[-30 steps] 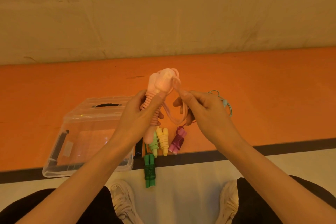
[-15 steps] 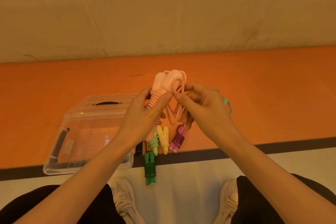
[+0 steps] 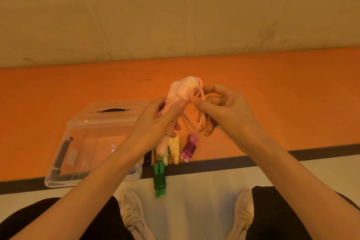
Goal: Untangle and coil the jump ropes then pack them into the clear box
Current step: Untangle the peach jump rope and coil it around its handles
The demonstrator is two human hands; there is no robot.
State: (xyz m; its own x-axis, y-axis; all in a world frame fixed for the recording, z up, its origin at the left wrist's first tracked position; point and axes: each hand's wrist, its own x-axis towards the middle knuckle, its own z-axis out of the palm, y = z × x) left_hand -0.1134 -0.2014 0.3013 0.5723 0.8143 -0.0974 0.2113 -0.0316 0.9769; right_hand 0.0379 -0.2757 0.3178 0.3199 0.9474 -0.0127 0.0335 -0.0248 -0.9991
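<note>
My left hand (image 3: 155, 122) grips the two handles of a pink jump rope (image 3: 181, 91), with cord wound round them in tight turns. My right hand (image 3: 228, 111) pinches a loose loop of the same pink cord beside the handle tops. On the orange floor below lie coiled ropes: a yellow one (image 3: 174, 149), a purple one (image 3: 189, 149), a pale green one (image 3: 165, 159) partly hidden, and a dark green one (image 3: 159, 180). The clear box (image 3: 64, 161) stands to the left with its lid on.
A black stripe (image 3: 292, 155) divides the orange floor from the white floor near me. My knees and both shoes (image 3: 132, 214) fill the bottom of the view. A plain wall (image 3: 175, 15) rises behind the orange floor.
My right hand has moved up and left to the handle tops, carrying the loose pink cord round them. The left hand has kept its grip.
</note>
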